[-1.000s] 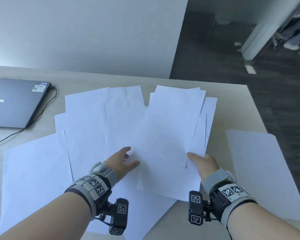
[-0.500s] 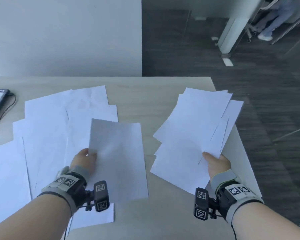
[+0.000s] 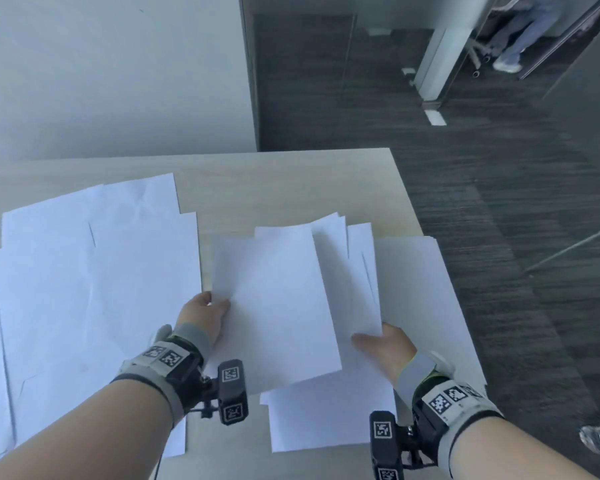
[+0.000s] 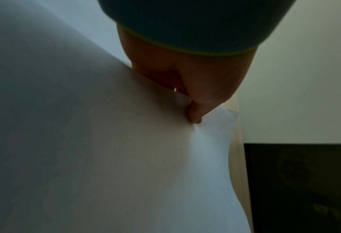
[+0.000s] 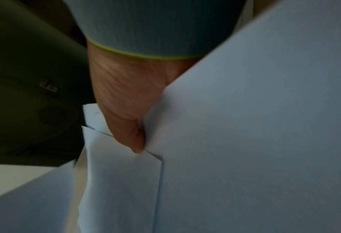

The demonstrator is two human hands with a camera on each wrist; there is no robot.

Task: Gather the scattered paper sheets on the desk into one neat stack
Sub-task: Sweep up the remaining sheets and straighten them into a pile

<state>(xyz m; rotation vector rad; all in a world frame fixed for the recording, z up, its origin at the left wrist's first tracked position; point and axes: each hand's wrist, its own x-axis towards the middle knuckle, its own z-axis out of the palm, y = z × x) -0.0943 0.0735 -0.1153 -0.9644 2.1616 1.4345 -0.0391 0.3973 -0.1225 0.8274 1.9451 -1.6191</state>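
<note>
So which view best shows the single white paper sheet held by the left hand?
Head: the single white paper sheet shows nearly whole. Left wrist shows only its pinched edge; right wrist shows one blurred corner.

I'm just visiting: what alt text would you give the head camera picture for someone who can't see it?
Two hands hold loose white paper above a wooden desk: the left hand lays one sheet onto the fanned bunch held by the right hand. More sheets lie scattered at left.
</note>
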